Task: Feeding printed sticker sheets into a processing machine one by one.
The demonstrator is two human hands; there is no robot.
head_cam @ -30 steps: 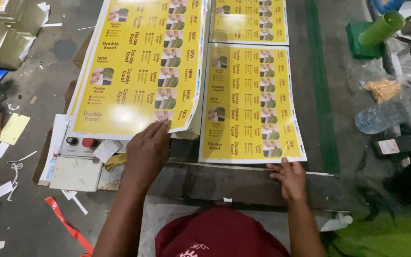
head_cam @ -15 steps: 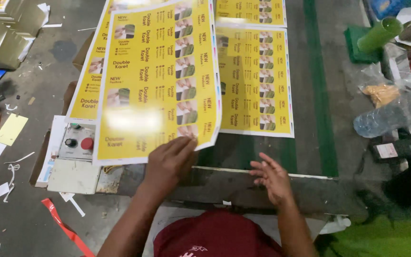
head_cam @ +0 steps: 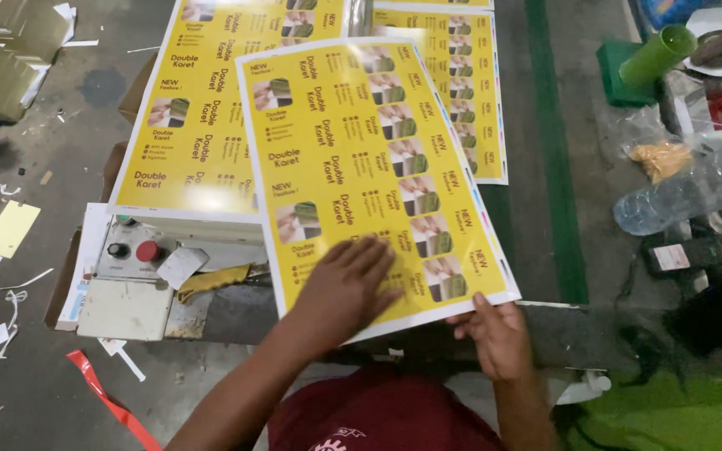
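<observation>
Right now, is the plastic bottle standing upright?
No, the clear plastic bottle lies on its side at the right, among clutter.

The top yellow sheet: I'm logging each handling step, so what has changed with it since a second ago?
The top sheet has come off the left stack and swung rightward. The left hand stays flat on it; the right hand left the table and now grips its near edge. The control box stayed put.

A grey control box (head_cam: 131, 280) with a red button (head_cam: 148, 250) and a black knob (head_cam: 114, 249) sits at the counter's left edge. At far right lie a clear plastic bottle (head_cam: 687, 188), a green tube (head_cam: 655, 55) and a black device (head_cam: 677, 253). A red strip (head_cam: 110, 402) lies on the floor (head_cam: 85, 100).
</observation>
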